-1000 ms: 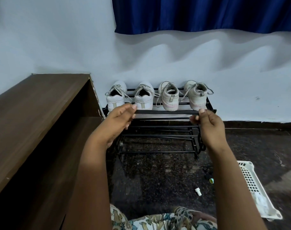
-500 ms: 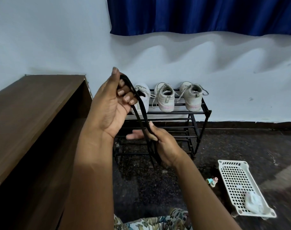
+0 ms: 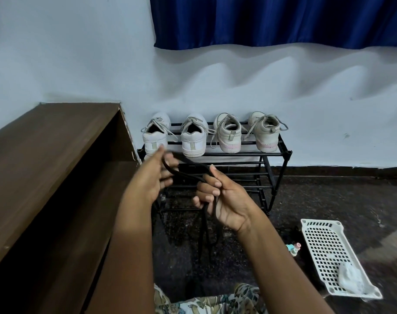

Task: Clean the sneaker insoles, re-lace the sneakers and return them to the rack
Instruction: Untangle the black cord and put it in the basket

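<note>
One rack (image 3: 283, 152) by the wall holds all four sneakers (image 3: 229, 137), laced and heels out, so the return looks done, yet two hands work one loose black lace (image 3: 188, 174) just before it, left hand (image 3: 152, 177) hooked through its loop, right hand (image 3: 227, 200) curled round the strands.

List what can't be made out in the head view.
- Left hand: fingertips motion-blurred; which fingers hold the black lace is unclear.
- Lace ends: lost against the dark floor below the right hand.
- Sneakers: insoles hidden by the heels facing the camera.
- Small items beside the white basket: too small, partly behind the right forearm.
- Rack: lower shelves partly hidden by both hands.
</note>
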Available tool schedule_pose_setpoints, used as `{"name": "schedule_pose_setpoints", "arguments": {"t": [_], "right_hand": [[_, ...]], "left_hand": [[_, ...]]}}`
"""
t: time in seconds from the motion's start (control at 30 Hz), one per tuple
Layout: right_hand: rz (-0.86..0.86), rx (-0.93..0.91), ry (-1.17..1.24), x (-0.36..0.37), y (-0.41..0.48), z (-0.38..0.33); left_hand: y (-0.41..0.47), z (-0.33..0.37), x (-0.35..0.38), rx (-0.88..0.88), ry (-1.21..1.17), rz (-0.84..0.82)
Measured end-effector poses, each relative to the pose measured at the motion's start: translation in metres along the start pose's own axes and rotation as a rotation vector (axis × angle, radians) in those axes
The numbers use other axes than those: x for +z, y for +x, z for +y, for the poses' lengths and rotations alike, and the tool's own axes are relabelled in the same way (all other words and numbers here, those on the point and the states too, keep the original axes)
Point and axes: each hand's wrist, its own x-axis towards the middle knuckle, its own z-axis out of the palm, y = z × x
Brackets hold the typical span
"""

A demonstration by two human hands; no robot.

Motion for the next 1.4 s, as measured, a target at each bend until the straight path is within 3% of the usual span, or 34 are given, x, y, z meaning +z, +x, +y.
{"name": "schedule_pose_setpoints", "arguments": {"t": [0.1, 0.23, 0.3, 0.47, 0.67, 1.1, 1.23, 1.4], "right_hand": [[0.11, 0.005, 0.11, -0.002, 0.005, 0.001], [0.253, 0.024, 0.15, -0.006, 0.009, 0.004], [0.304, 0.037, 0.165, -0.006, 0.01, 0.004], [0.373, 0.065, 0.071, -0.002, 0.01, 0.006], [0.315, 0.126, -0.047, 0.002, 0.004, 0.006], [0.222, 0.183, 0.011, 0.002, 0.009, 0.012], [0.223, 0.179, -0.016, 0.001, 0.011, 0.013], [0.328, 0.098, -0.402, 0.004, 0.009, 0.018]], "left_hand": [[-0.008, -0.009, 0.006, -0.196, 0.528, -0.057], [-0.017, -0.012, 0.008, -0.345, 0.69, -0.326], [-0.018, -0.017, 0.015, -0.347, 0.681, -0.361], [-0.016, -0.025, 0.03, -0.282, 0.22, -0.256], [-0.012, -0.018, 0.034, -0.183, -0.053, -0.163], [0.0, -0.016, 0.031, -0.344, -0.548, -0.475], [0.014, -0.014, 0.033, -0.314, -0.817, -0.298], [0.028, -0.012, 0.025, -0.237, -0.946, -0.048]]}}
